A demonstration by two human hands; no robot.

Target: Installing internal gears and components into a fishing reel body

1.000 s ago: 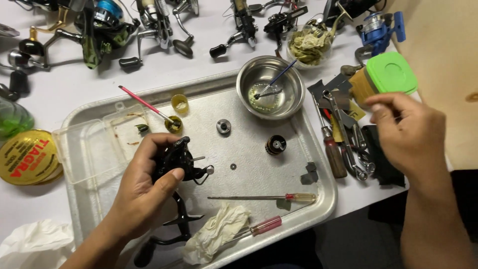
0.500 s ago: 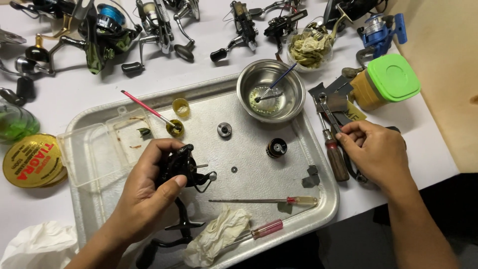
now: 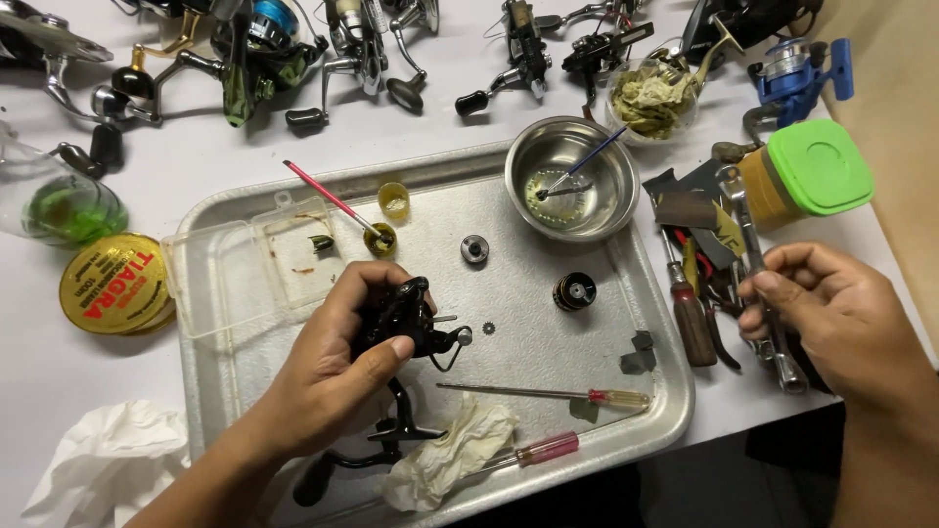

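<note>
The left hand (image 3: 328,376) is wrapped around a black fishing reel body (image 3: 403,318) over a dull silver metal tray (image 3: 646,293), with a yellow-handled screwdriver (image 3: 548,394) and a pink-handled one (image 3: 533,452) just to its right beside a cream crumpled rag (image 3: 445,455). The right hand (image 3: 831,318) grips a chrome wrench (image 3: 763,284); above it stands an amber jar with a bright green lid (image 3: 807,171), and to its left lies a dark red-brown handled tool (image 3: 693,323). Left of the left hand sits a round yellow tin with red lettering (image 3: 112,284).

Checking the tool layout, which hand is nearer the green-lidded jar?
Right. The right hand, gripping a wrench, sits just below the green-lidded jar; the left hand is far off over the tray.
</note>
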